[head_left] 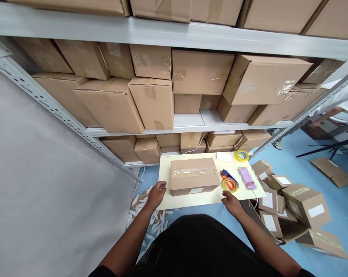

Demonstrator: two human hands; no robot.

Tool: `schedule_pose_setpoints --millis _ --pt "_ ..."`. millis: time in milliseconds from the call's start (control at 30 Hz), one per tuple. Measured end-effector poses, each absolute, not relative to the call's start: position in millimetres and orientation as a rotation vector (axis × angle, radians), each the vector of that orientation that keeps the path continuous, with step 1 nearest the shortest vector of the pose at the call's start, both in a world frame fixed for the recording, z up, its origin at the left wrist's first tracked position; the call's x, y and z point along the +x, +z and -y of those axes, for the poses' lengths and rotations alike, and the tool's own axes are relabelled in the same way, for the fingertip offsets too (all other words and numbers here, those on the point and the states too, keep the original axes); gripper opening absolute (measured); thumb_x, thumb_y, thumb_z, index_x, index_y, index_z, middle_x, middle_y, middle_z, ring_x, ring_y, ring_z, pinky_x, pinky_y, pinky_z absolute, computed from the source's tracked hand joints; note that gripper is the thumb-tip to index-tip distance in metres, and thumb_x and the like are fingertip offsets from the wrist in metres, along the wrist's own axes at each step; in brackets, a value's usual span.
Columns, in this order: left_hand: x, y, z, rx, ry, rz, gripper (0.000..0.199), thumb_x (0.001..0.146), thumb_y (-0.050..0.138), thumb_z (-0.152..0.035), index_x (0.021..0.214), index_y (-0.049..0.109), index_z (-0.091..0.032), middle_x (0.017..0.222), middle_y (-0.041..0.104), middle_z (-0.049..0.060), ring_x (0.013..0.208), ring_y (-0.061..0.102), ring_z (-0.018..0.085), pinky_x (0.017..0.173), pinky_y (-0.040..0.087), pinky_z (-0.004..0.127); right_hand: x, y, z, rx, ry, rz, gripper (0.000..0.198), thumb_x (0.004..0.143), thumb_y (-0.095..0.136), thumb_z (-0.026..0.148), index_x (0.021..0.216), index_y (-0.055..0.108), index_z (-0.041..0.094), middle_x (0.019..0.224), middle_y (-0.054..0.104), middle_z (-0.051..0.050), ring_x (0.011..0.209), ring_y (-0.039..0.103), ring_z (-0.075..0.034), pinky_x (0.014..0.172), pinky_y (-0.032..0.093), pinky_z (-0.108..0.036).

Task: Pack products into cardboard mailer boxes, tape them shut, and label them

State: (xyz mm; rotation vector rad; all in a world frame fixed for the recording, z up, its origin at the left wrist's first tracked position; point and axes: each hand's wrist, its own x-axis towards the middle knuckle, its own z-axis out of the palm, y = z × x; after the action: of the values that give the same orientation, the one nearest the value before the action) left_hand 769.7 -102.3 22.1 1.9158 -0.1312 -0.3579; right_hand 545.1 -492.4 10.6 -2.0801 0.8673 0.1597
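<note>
On top of a pale yellow, flat table, a long brown cardboard box sits near the middle. Shiny clear tape runs along its top, and a small white paper label is on the side facing the person. The left hand is just beside the left end of the box. Its fingers are bent a little and loose, with nothing in them. I cannot tell if a fingertip brushes the box. The right hand is at the near edge of the table, close to a blue and orange tape cutter with a yellow roll. Its fingers are also bent and loose, and it holds nothing.

Behind that, a yellow ring of tape lies at the far right corner, with a flat white paper to its left. On the floor to the right is a heap of brown boxes.

The step looks like a small stop with the box closed and taped on top. Picking it up would call for the right hand to come in to the right end, and both hands to press.
</note>
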Motion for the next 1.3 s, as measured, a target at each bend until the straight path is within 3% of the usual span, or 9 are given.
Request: schedule_pose_setpoints --millis 367,500,667,1067,1300 --pt "777 52 117 1.966 -0.303 0.201 0.034 0.084 0.058 -0.046 0.103 0.069 -0.021 0.110 0.076 0.009 0.108 0.071 0.028 0.101 0.052 0.043 557 40 494 -2.106 -0.046 -0.905 0.036 0.085 0.056 0.043 0.113 0.069 0.025 0.112 0.077 -0.006 0.106 0.072 -0.026 0.096 0.052 -0.037" --pt "785 66 128 1.934 -0.247 0.219 0.032 0.083 0.059 -0.043 0.105 0.068 -0.021 0.111 0.075 0.010 0.109 0.070 0.027 0.100 0.053 0.043 572 59 530 -2.188 -0.059 -0.934 0.034 0.085 0.056 0.042 0.110 0.070 0.025 0.106 0.077 -0.005 0.100 0.072 -0.027 0.090 0.053 -0.036" --pt "785 81 132 1.941 -0.186 0.164 0.033 0.081 0.061 -0.042 0.104 0.067 -0.020 0.108 0.075 0.009 0.104 0.071 0.026 0.097 0.055 0.042 591 66 598 -2.265 -0.092 -1.075 0.038 0.085 0.057 0.040 0.115 0.072 0.022 0.115 0.076 -0.009 0.107 0.069 -0.027 0.093 0.052 -0.036" --pt "757 86 141 2.070 -0.029 -0.204 0.035 0.082 0.062 -0.042 0.108 0.067 -0.020 0.112 0.076 0.008 0.103 0.071 0.025 0.097 0.055 0.040 641 31 718 -2.443 0.166 -1.010 0.036 0.090 0.057 0.034 0.118 0.073 0.018 0.114 0.076 -0.014 0.104 0.070 -0.030 0.090 0.052 -0.038" --pt "752 117 177 2.188 0.136 -0.267 0.036 0.088 0.059 -0.044 0.115 0.067 -0.021 0.120 0.073 0.009 0.106 0.069 0.025 0.100 0.053 0.039 722 -5 710 -2.526 0.257 -0.760 0.039 0.085 0.063 0.036 0.120 0.072 0.020 0.131 0.067 -0.015 0.122 0.062 -0.031 0.103 0.047 -0.040"
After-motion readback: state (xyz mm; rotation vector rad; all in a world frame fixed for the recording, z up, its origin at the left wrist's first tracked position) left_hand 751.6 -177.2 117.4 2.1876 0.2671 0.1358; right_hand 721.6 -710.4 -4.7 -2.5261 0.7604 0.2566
